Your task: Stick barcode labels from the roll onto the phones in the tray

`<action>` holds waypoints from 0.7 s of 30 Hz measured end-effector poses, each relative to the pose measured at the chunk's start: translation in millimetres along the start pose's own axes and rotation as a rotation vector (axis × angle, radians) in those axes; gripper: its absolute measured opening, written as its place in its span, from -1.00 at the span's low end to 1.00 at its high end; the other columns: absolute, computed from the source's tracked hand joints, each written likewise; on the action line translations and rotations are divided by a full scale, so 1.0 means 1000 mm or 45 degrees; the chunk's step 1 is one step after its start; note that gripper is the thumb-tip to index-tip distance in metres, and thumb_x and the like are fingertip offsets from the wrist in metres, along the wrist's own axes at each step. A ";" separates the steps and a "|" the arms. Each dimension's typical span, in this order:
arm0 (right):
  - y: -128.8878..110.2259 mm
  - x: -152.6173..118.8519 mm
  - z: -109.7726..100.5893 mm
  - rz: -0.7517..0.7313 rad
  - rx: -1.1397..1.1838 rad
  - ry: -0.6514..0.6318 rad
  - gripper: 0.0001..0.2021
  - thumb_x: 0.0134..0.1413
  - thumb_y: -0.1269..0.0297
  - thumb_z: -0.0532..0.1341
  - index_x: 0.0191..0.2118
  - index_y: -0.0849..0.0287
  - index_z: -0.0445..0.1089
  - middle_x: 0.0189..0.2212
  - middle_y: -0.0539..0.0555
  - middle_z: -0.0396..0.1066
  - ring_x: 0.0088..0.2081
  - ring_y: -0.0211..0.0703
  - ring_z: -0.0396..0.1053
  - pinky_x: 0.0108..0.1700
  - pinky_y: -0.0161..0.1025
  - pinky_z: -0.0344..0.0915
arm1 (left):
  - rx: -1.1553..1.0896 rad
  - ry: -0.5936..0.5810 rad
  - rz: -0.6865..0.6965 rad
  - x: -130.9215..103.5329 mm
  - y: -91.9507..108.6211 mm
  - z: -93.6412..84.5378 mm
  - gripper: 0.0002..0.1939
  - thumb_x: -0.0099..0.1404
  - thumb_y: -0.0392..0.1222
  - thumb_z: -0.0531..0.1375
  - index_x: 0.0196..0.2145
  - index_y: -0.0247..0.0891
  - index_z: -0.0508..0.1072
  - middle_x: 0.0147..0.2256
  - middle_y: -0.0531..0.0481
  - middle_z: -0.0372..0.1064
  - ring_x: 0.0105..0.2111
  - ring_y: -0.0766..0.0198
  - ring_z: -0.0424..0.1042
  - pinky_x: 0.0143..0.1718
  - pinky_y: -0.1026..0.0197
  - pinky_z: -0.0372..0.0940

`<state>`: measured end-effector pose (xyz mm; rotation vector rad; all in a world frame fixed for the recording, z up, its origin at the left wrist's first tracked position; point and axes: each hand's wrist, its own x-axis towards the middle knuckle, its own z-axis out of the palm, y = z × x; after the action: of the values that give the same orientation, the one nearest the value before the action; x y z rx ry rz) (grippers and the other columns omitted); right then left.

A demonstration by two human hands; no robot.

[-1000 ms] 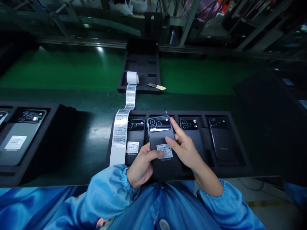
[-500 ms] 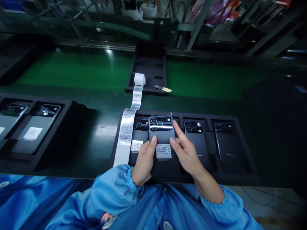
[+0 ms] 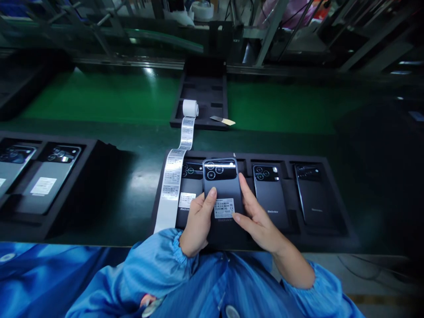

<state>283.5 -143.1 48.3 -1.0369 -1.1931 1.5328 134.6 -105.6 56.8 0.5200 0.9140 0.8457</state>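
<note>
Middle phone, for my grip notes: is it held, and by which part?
Yes: the left hand holds the phone by its left edge, the right hand by its right edge.

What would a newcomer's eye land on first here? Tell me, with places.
Probably the dark phone in the centre, held by the left hand and right hand above the black tray, its glossy camera panel facing up. Next, the white label strip, trailing from its roll over the tray's left end. Beyond, the vivid green surface.

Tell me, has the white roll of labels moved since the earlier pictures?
No. The white roll of labels sits at the same spot, near the left side of the far black tray; only the view has shifted.
</note>
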 end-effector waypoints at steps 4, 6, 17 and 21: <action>0.002 -0.001 0.004 0.002 -0.016 0.023 -0.30 0.31 0.25 0.10 0.32 -0.17 -0.43 0.29 -0.09 -0.19 0.25 -0.21 -0.10 0.28 -0.21 -0.14 | 0.020 0.009 0.013 0.000 -0.002 -0.001 -0.62 0.26 0.02 0.18 -0.11 -0.33 0.45 -0.29 -0.11 0.47 -0.29 0.19 0.47 -0.25 0.23 0.38; 0.003 -0.001 0.004 -0.004 -0.045 0.017 -0.30 0.32 0.25 0.09 0.31 -0.18 -0.46 0.30 -0.10 -0.21 0.26 -0.22 -0.11 0.29 -0.20 -0.16 | 0.021 0.011 0.014 0.000 -0.002 -0.001 -0.63 0.26 0.02 0.18 -0.12 -0.32 0.45 -0.29 -0.10 0.47 -0.29 0.19 0.47 -0.25 0.24 0.38; 0.005 -0.002 0.001 0.001 -0.027 -0.036 -0.29 0.33 0.23 0.07 0.31 -0.16 -0.51 0.31 -0.10 -0.29 0.28 -0.19 -0.20 0.29 -0.18 -0.17 | 0.027 0.032 -0.035 -0.001 0.002 0.000 -0.60 0.23 0.04 0.21 -0.13 -0.34 0.45 -0.33 -0.11 0.47 -0.34 0.19 0.48 -0.31 0.26 0.39; 0.005 -0.002 0.005 0.008 -0.036 0.005 -0.27 0.31 0.24 0.10 0.31 -0.17 -0.49 0.31 -0.10 -0.28 0.27 -0.19 -0.17 0.29 -0.18 -0.14 | 0.021 0.036 -0.017 -0.001 0.002 0.000 -0.59 0.22 0.05 0.22 -0.13 -0.35 0.45 -0.33 -0.11 0.47 -0.33 0.18 0.47 -0.31 0.25 0.39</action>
<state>278.1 -146.4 44.5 -1.0629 -1.2132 1.5220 133.8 -105.0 59.0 0.5167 0.9500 0.8356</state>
